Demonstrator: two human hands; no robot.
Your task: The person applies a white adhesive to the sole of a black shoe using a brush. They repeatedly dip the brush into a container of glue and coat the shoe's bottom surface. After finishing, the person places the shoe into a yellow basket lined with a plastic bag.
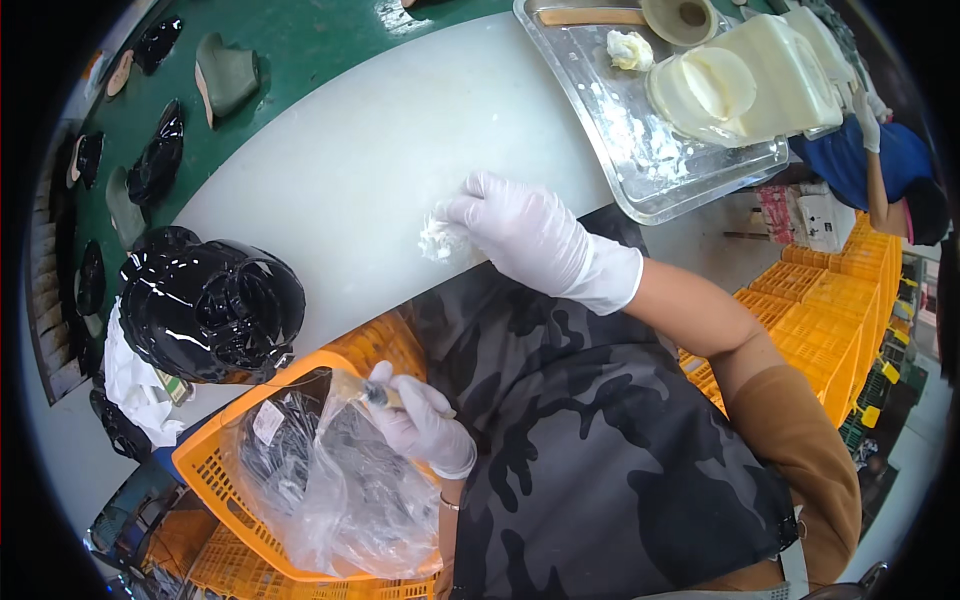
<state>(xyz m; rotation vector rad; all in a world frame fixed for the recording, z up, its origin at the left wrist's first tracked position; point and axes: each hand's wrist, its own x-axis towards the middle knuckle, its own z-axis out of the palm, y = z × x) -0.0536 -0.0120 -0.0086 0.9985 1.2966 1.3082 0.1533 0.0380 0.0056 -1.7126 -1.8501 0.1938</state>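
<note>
- At the centre of the frame, we see a crumpled white wad pinched in the gloved right hand; the fingers hide part of it.
- Lower centre-left, the gloved left hand grips a slim tool; its pale end blurs into the plastic behind, and we cannot make out its exact kind.
- Just below that hand, a crinkled clear plastic bag partly veils dark contents in a perforated orange crate.
- At left, a glossy black bundle covers part of a soft white cloth.
- Behind the wad, we see a smooth white tabletop.
- Upper right, a shiny, smeared metal tray, cut off by the frame, bears a translucent cut-open container.
</note>
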